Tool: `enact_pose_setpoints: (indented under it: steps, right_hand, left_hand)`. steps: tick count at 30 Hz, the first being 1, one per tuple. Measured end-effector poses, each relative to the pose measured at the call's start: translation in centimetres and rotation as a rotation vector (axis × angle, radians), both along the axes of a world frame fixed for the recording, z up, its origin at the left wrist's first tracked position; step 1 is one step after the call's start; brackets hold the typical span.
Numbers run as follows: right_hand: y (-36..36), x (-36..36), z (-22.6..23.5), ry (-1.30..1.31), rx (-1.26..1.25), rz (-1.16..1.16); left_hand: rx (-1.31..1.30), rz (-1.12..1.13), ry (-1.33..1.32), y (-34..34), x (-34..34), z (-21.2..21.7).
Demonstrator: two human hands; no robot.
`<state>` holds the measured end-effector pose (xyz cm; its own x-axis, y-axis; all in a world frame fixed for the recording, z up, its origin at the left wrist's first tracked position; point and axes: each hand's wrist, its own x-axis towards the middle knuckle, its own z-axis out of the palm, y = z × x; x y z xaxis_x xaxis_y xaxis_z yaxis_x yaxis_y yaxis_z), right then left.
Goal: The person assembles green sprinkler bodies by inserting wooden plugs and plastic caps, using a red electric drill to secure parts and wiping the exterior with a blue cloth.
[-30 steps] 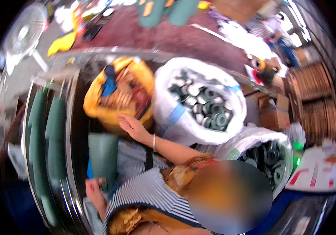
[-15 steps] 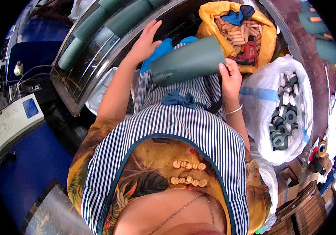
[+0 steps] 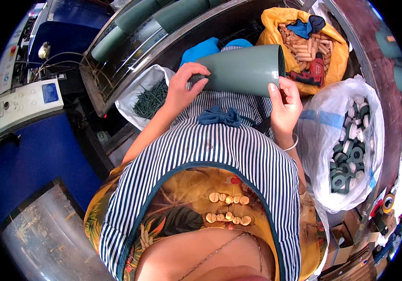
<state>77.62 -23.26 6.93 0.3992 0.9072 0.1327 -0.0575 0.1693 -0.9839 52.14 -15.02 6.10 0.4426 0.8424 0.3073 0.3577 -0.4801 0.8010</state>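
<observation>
A dark green roll of smooth sheet material [image 3: 243,70] lies crosswise above my lap, its right end tilted slightly up. The edge at that right end looks layered. My right hand [image 3: 286,105] grips this end, thumb on the near side and fingers at the rim. At the opposite end, my left hand [image 3: 187,86] has its thumb and fingers curled around the roll's edge; a dark patch shows between them, and I cannot make out what it is. Beneath the roll is my striped apron [image 3: 210,145], with a blue knotted tie [image 3: 219,116].
A metal trough [image 3: 182,33] with several green rolls runs behind. Right: a yellow sack [image 3: 341,40] of short tan cylinders, a red drill [image 3: 314,72] and a white sack [image 3: 313,136] of green and white rings. Left: a bag of green strips [image 3: 152,100] and a control panel [image 3: 23,107].
My left hand has come down from near the trough, and its fingers have closed at the roll's left end. The roll now lies more level, slightly to the right. My right hand keeps its grip.
</observation>
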Motion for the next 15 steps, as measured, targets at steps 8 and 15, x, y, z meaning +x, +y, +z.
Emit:
enact_pose_setpoints:
  steps: [8, 15]
  right_hand:
    - [-0.9, -0.1, 0.6, -0.179, -0.039, -0.084]
    - [0.2, -0.5, 1.3, -0.226, -0.003, -0.058]
  left_hand:
    - [0.175, -0.004, 0.478, -0.2, 0.9, 4.7]
    - [0.425, -0.079, 0.903, 0.3, 1.9, 5.4]
